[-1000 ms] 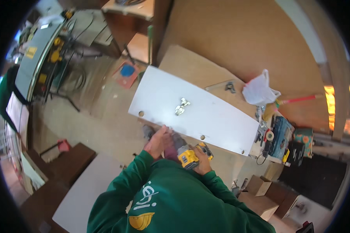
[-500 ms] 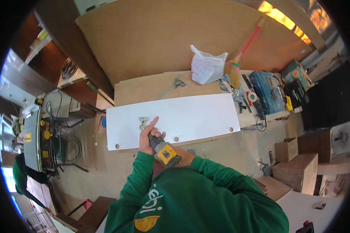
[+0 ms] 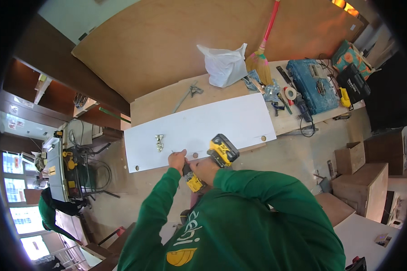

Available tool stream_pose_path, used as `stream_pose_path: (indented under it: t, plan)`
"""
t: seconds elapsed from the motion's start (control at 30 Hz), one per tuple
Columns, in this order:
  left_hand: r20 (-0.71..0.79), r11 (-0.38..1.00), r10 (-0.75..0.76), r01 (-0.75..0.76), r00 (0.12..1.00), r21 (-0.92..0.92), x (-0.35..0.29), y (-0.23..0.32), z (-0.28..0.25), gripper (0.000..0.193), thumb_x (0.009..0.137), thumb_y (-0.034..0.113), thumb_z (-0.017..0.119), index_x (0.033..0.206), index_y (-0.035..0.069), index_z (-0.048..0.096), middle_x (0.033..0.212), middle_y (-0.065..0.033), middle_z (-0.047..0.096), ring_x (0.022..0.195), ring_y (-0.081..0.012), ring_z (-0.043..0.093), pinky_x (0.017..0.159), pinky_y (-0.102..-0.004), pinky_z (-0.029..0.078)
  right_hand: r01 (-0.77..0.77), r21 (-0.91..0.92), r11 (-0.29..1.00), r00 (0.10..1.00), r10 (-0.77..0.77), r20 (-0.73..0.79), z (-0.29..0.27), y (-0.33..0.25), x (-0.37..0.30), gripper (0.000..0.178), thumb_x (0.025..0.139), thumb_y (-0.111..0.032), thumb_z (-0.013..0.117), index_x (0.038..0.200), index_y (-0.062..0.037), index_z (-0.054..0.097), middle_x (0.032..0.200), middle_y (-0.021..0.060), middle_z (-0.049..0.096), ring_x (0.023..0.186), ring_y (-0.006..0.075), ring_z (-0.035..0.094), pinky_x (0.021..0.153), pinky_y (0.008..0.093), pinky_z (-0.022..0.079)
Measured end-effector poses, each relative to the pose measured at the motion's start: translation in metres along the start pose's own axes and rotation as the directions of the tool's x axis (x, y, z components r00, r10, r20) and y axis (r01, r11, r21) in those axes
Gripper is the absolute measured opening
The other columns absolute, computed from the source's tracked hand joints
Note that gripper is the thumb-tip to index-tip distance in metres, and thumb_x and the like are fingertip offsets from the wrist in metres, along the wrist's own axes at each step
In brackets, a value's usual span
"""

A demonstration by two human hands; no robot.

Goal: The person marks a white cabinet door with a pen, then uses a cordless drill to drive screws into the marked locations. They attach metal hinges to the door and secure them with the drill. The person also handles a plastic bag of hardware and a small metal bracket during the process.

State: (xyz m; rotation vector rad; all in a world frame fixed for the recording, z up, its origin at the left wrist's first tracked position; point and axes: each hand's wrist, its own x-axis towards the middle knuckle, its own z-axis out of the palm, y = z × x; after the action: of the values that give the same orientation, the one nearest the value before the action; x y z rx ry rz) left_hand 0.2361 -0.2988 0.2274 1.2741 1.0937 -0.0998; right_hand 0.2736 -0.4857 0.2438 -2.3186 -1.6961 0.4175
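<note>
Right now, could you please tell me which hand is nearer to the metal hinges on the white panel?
Left. The left hand is at the near edge of the white panel, below and right of the metal hinges; the right hand, gripping the drill, is farther right.

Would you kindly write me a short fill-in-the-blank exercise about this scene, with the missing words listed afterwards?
The right hand grips a black and ____ cordless drill.
Along its near edge, the white board has ____ round holes.
The metal fittings lie nearer the board's ____ end.
The large tool case right of the broom is ____.

Missing words: yellow; three; left; blue.
</note>
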Motion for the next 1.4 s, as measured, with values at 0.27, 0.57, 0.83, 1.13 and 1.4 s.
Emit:
stream_pose_path:
  t: [0.27,0.57,0.83,1.13,1.4]
  plan:
    - [0.239,0.978,-0.066,0.110,0.969,-0.177,-0.052,-0.013,-0.063,0.038,0.103,0.039,0.061,0.122,0.006,0.066,0.117,-0.0057,0.066,0.108,-0.0208,0.061,0.091,-0.0419,0.051,0.120,0.183,0.976,0.974,-0.151,0.171,-0.056,0.014,-0.025,0.050,0.080,-0.012,0.075,0.122,-0.0029,0.050,0.086,0.0191,0.072,0.082,0.0409,0.073,0.073,0.0535,0.056]
    - [-0.031,0.958,0.221,-0.222,0.975,-0.180,-0.045,0.018,-0.076,0.031,0.102,0.030,0.068,0.116,0.003,0.072,0.097,-0.0030,0.069,0.087,-0.0150,0.067,0.074,-0.0323,0.055,0.156,0.220,0.963,0.987,-0.161,0.005,-0.048,-0.003,-0.015,0.064,0.068,-0.011,0.086,0.120,-0.0015,0.051,0.084,0.0171,0.068,0.083,0.0411,0.069,0.074,0.0528,0.052]
    - [0.106,0.843,0.537,-0.529,0.837,-0.093,-0.090,0.085,-0.015,0.032,0.105,0.020,0.065,0.126,-0.004,0.069,0.102,-0.0079,0.070,0.088,-0.0164,0.070,0.078,-0.0307,0.059,0.007,0.326,0.945,1.000,-0.004,-0.008,-0.041,-0.013,-0.013,0.078,0.069,-0.010,0.086,0.135,0.0026,0.047,0.090,0.0219,0.070,0.088,0.0436,0.070,0.075,0.0538,0.053]
    - [0.026,0.881,0.423,-0.404,0.906,-0.247,-0.126,0.068,0.004,0.032,0.106,0.021,0.063,0.128,-0.002,0.068,0.106,-0.0069,0.069,0.093,-0.0145,0.066,0.081,-0.0291,0.055,-0.176,0.490,0.854,0.984,0.141,0.107,-0.046,0.058,-0.033,0.064,0.082,-0.011,0.070,0.141,-0.0062,0.045,0.098,0.0275,0.071,0.094,0.0482,0.069,0.080,0.0596,0.053]
    - [0.348,0.639,0.730,-0.407,0.589,-0.653,-0.246,0.145,0.111,0.023,0.111,0.027,0.051,0.115,0.005,0.058,0.112,-0.0190,0.072,0.106,-0.0372,0.066,0.097,-0.0532,0.053,-0.365,0.481,0.797,0.931,0.297,0.212,-0.041,0.169,-0.110,0.060,0.083,-0.018,0.072,0.136,-0.0081,0.047,0.098,0.0313,0.070,0.095,0.0516,0.068,0.082,0.0604,0.052]
